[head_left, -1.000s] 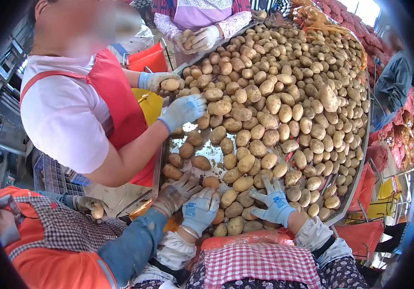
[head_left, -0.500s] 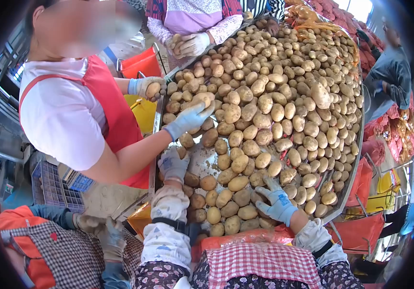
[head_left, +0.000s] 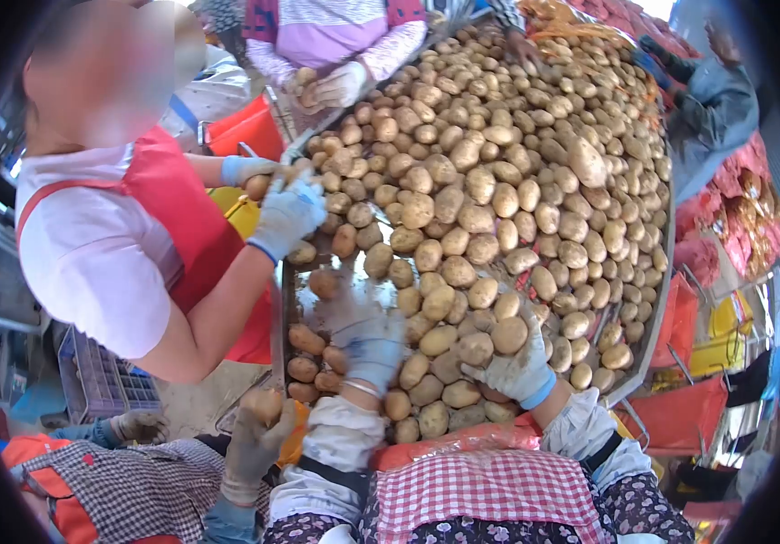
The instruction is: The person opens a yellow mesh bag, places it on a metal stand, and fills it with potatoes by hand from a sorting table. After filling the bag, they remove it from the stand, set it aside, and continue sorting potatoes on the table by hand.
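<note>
Potatoes point(head_left: 476, 219) cover most of a metal-edged sorting table point(head_left: 364, 288) in front of me. My right hand point(head_left: 521, 374), in a pale blue and white glove, is curled around a potato point(head_left: 509, 335), with a second potato point(head_left: 475, 349) against its thumb. My left hand point(head_left: 370, 340), gloved alike, is over the bare metal at the left of the pile, its fingers smeared by motion. Several potatoes point(head_left: 306, 340) lie beside it along the left edge.
At the left, a person in a red apron point(head_left: 168, 208) handles potatoes with gloved hands. Another person's glove point(head_left: 254, 444) holds a potato at the lower left. Gloved hands point(head_left: 335, 86) show at the far edge. Red bags point(head_left: 680, 417) hang at the right.
My left hand has moved right and toward me. My right hand has closed around a potato. The co-worker's hands have drawn back left, and the lower-left person has raised a potato.
</note>
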Motion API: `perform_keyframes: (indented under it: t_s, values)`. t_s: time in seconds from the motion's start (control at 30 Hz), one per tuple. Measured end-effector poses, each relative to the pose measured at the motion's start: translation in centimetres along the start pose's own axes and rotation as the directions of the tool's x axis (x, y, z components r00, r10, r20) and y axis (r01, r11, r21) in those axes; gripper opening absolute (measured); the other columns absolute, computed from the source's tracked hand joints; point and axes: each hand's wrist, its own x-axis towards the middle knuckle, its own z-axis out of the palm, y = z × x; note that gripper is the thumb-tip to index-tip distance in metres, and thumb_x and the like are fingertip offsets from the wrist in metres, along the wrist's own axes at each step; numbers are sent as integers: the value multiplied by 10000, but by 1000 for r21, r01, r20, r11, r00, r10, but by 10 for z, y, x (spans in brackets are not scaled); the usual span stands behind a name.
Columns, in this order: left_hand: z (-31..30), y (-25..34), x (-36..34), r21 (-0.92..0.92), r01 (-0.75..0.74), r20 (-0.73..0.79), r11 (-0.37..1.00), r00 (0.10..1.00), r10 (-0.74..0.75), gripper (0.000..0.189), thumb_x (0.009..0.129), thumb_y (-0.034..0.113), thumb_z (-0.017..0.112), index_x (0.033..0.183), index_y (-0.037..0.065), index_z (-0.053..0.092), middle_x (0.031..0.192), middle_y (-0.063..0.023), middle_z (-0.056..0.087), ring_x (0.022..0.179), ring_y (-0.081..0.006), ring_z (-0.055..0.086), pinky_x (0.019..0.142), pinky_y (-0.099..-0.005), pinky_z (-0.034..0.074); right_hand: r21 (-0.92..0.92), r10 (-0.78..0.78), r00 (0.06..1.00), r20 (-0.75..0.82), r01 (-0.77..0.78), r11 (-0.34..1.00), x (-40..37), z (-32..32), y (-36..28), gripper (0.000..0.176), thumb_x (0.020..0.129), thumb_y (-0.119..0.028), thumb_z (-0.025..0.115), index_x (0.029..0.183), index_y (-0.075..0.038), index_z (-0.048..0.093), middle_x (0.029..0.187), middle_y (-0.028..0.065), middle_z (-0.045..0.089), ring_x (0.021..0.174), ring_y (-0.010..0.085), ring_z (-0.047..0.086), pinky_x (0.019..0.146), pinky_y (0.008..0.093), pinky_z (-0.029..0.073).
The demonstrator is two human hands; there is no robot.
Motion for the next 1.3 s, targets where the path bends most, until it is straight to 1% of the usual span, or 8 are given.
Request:
perform_keyframes:
  t_s: [0.03,0.23,0.33,0.6,0.67,0.73,0.8,1.3]
  values:
    - [-2,-20,-8,615,-120,-198,779,933,300,591,856,300,535,1363,21,413,1349,-236,427,1284,-366,378,1062,-515,288,-193,-24,999,-30,17,981,1,-6,7,797,842,-694,439,1377,-102,429,1414,165,419,1305,369,389,1084,572,280]
    - [-2,-37,-57,505,-418,310,755,904,294,570,855,321,507,1373,96,428,1377,-210,417,1317,-357,341,1077,-587,217,390,-207,974,-94,228,892,0,-18,24,600,896,-593,459,1398,-272,394,1423,-30,440,1329,201,375,1126,536,208]
    - [-6,-36,-41,566,-292,203,771,956,213,598,856,349,501,1394,104,411,1378,-204,419,1292,-386,361,1098,-577,186,-163,-288,884,-369,243,956,6,-30,48,580,884,-566,503,1383,-287,410,1428,-59,435,1323,178,372,1135,523,190]
    - [16,64,-43,-137,-689,51,712,712,700,627,766,292,707,1304,48,499,1270,-205,516,1144,-395,496,1004,-465,381,263,-273,935,-226,328,907,-11,1,-3,663,853,-481,645,1295,-34,431,1274,148,532,1176,256,517,999,448,437]
    - [27,64,-38,-203,-573,64,794,801,595,638,756,384,732,1241,16,540,1187,-196,569,1097,-378,533,988,-454,396,-664,-345,936,-68,216,716,-13,6,-17,508,908,-500,546,1184,-74,539,1189,154,582,1140,268,538,996,471,432]
    - [28,60,-37,-318,-558,67,766,793,605,603,796,394,704,1220,-5,545,1179,-194,581,1096,-366,537,987,-455,396,-39,-202,965,-167,198,979,-21,11,-26,513,917,-494,532,1213,-75,528,1155,148,601,1130,290,545,988,515,420]
    - [30,60,-44,-503,-347,106,792,884,454,573,832,389,670,1225,-9,545,1184,-196,575,1103,-365,527,989,-458,394,904,127,990,59,-107,415,-27,5,-23,543,918,-505,510,1236,-65,515,1163,123,605,1158,300,525,1001,538,395]
    - [-10,-36,-89,471,-541,395,696,835,382,744,808,471,575,1422,98,384,1474,-187,327,1368,-424,247,1132,-530,132,921,-22,993,-119,119,371,-84,-12,-18,671,749,-216,593,1376,-55,414,1381,187,435,1309,383,386,1020,504,422]
